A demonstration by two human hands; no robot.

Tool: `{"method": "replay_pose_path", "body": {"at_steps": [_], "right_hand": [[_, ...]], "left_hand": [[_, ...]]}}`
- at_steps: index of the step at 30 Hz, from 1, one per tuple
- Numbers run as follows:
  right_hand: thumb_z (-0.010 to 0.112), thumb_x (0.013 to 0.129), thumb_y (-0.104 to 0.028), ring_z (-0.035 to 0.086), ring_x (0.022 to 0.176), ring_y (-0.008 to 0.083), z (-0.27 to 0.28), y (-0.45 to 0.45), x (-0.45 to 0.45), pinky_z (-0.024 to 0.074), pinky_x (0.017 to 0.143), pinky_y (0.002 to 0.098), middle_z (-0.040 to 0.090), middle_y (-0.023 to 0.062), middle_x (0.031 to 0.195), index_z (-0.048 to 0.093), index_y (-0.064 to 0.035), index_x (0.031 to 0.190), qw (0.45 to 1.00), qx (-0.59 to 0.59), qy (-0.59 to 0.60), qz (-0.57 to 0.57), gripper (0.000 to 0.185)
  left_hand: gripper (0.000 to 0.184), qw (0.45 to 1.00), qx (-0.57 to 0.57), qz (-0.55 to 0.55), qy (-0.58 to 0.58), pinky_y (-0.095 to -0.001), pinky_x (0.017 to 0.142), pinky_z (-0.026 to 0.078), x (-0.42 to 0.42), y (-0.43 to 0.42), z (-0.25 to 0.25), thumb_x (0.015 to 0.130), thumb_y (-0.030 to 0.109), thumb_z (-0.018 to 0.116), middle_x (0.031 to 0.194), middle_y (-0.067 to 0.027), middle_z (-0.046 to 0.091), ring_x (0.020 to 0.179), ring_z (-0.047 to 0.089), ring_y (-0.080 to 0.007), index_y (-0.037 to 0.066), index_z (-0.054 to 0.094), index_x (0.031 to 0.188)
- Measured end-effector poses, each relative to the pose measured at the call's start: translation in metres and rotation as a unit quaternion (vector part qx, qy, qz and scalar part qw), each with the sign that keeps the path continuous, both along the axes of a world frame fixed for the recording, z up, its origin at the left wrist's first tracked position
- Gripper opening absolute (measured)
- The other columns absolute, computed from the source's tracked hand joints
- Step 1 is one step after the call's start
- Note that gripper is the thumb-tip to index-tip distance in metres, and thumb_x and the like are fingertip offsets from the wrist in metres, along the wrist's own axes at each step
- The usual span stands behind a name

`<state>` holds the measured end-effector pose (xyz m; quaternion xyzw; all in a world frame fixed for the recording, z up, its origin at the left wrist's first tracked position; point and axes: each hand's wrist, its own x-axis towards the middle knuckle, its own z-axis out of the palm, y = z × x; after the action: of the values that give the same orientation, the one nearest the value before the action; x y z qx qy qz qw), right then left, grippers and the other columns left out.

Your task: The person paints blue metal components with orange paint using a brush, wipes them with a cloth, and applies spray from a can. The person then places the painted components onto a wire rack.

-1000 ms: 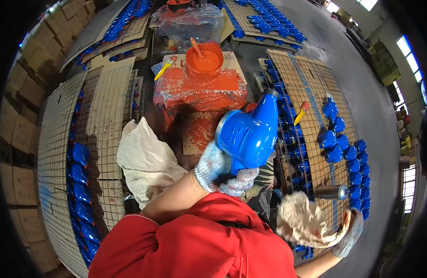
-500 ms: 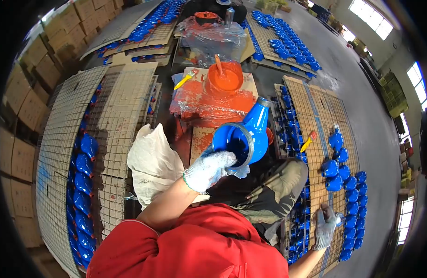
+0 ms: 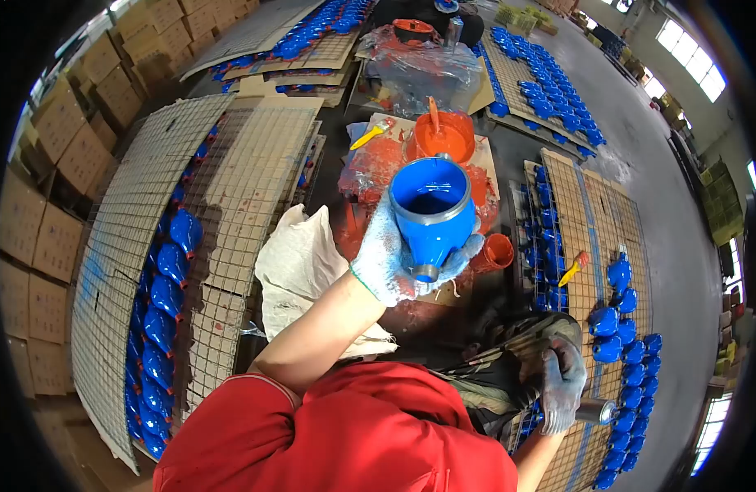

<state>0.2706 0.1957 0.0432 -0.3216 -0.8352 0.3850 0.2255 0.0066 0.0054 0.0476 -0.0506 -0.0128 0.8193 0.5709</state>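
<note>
My left hand (image 3: 386, 261), in a paint-stained white knit glove, grips a glossy blue metal housing (image 3: 434, 223). Its wide round mouth faces up, showing a blue inside and a bare metal rim, and a narrower threaded neck points down toward me. My right hand (image 3: 563, 385), in a grey-stained glove, is curled beside my knee around a silver cylinder (image 3: 595, 412) that looks like a can. Most of that cylinder is hidden by the hand. Beyond the housing stands a pot of orange-red paint (image 3: 453, 135) with a handle sticking out.
A yellow-handled brush (image 3: 373, 132) lies beside the pot, another brush (image 3: 574, 268) on the right rack. An orange cup (image 3: 498, 251) stands right of the housing. White cloth (image 3: 300, 266) lies at left. Blue housings (image 3: 169, 295) line the wire racks on both sides; cartons (image 3: 75, 148) are stacked far left.
The blue housing has been turned: its neck pointed up and away before, and now points down toward me. My right hand has drawn in from the rack toward my knee, exposing more of the cylinder.
</note>
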Motion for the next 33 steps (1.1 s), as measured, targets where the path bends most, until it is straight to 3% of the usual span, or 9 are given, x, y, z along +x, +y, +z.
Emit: {"method": "replay_pose_path", "body": {"at_steps": [4, 11, 15, 17, 18, 19, 25, 28, 33], "right_hand": [[0.062, 0.079, -0.001, 0.062, 0.09, 0.0189, 0.017, -0.013, -0.013, 0.0473, 0.083, 0.0287, 0.065, 0.0142, 0.099, 0.062, 0.0061, 0.101, 0.985, -0.165, -0.044, -0.012, 0.023], [0.069, 0.076, -0.009, 0.062, 0.094, 0.0278, 0.021, -0.07, -0.125, 0.0463, 0.086, 0.0331, 0.066, 0.0161, 0.1, 0.065, 0.002, 0.1, 0.975, -0.013, 0.018, 0.219, 0.027], [0.066, 0.08, -0.009, 0.061, 0.09, 0.03, 0.008, -0.081, -0.146, 0.0477, 0.081, 0.0353, 0.066, 0.0137, 0.096, 0.067, -0.0026, 0.096, 0.944, -0.113, -0.022, 0.308, 0.018], [0.062, 0.086, -0.015, 0.054, 0.073, 0.0127, 0.007, -0.082, -0.139, 0.043, 0.067, 0.0284, 0.059, 0.0045, 0.073, 0.064, 0.0001, 0.082, 0.933, 0.044, 0.017, 0.357, 0.016], [0.062, 0.081, -0.005, 0.06, 0.08, 0.0305, -0.002, -0.077, -0.133, 0.0477, 0.071, 0.0354, 0.063, 0.0132, 0.08, 0.064, -0.0018, 0.084, 0.931, 0.059, 0.016, 0.359, 0.005], [0.062, 0.081, -0.005, 0.06, 0.08, 0.0305, -0.015, -0.07, -0.124, 0.0477, 0.071, 0.0354, 0.063, 0.0132, 0.08, 0.064, -0.0018, 0.084, 0.932, 0.059, 0.014, 0.358, 0.005], [0.065, 0.081, -0.019, 0.061, 0.088, 0.0305, -0.139, -0.019, -0.071, 0.049, 0.076, 0.0373, 0.064, 0.0145, 0.093, 0.066, -0.0069, 0.094, 0.955, -0.128, -0.209, 0.169, 0.018], [0.065, 0.077, -0.047, 0.053, 0.116, 0.0335, -0.128, -0.028, -0.076, 0.0441, 0.097, 0.04, 0.046, 0.0135, 0.136, 0.052, -0.0138, 0.129, 0.794, 0.117, -0.547, 0.237, 0.064], [0.064, 0.08, -0.045, 0.056, 0.111, 0.0316, -0.087, -0.017, -0.105, 0.0451, 0.095, 0.0377, 0.066, 0.0152, 0.106, 0.07, -0.0084, 0.1, 0.905, 0.014, -0.374, 0.201, 0.042]], "left_hand": [[0.067, 0.997, -0.043, 0.061, -0.013, -0.0516, 0.078, 0.054, -0.004, -0.001, -0.001, 0.086, 0.066, 0.043, 0.107, -0.0199, 0.061, 0.095, 0.061, -0.0402, 0.008, 0.052, 0.119], [0.062, 0.997, -0.004, 0.083, -0.007, -0.0545, 0.086, 0.05, 0.002, -0.003, -0.008, 0.088, 0.061, 0.046, 0.115, -0.0166, 0.056, 0.104, 0.056, -0.0403, 0.012, 0.049, 0.125], [0.064, 0.996, 0.0, 0.082, -0.025, -0.0549, 0.087, 0.049, 0.0, -0.009, -0.008, 0.087, 0.062, 0.047, 0.118, -0.017, 0.055, 0.105, 0.055, -0.0412, 0.012, 0.047, 0.127], [0.067, 0.994, 0.038, 0.106, -0.001, -0.0544, 0.088, 0.049, -0.002, -0.014, -0.013, 0.086, 0.062, 0.049, 0.12, -0.0184, 0.053, 0.106, 0.054, -0.042, 0.011, 0.045, 0.13], [0.067, 0.994, 0.038, 0.107, -0.004, -0.0544, 0.088, 0.049, -0.002, -0.016, -0.013, 0.086, 0.062, 0.049, 0.12, -0.0184, 0.053, 0.106, 0.054, -0.042, 0.011, 0.045, 0.13], [0.068, 0.992, 0.025, 0.125, 0.024, -0.0527, 0.086, 0.05, -0.004, -0.018, -0.012, 0.086, 0.061, 0.049, 0.12, -0.0189, 0.053, 0.105, 0.055, -0.0419, 0.01, 0.044, 0.131], [0.068, 0.985, -0.036, 0.145, 0.09, -0.0435, 0.069, 0.057, -0.013, -0.021, -0.009, 0.085, 0.06, 0.053, 0.113, -0.0184, 0.058, 0.092, 0.062, -0.0393, 0.009, 0.044, 0.13], [0.067, 0.977, -0.108, 0.16, 0.09, -0.0473, 0.073, 0.056, -0.012, -0.026, 0.002, 0.085, 0.062, 0.051, 0.105, -0.016, 0.062, 0.086, 0.064, -0.0372, 0.007, 0.05, 0.123], [0.079, 0.979, -0.081, 0.153, 0.108, -0.0523, 0.077, 0.054, -0.039, -0.042, -0.005, 0.082, 0.073, 0.04, 0.105, -0.0208, 0.063, 0.092, 0.064, -0.0381, 0.007, 0.049, 0.126]]}}
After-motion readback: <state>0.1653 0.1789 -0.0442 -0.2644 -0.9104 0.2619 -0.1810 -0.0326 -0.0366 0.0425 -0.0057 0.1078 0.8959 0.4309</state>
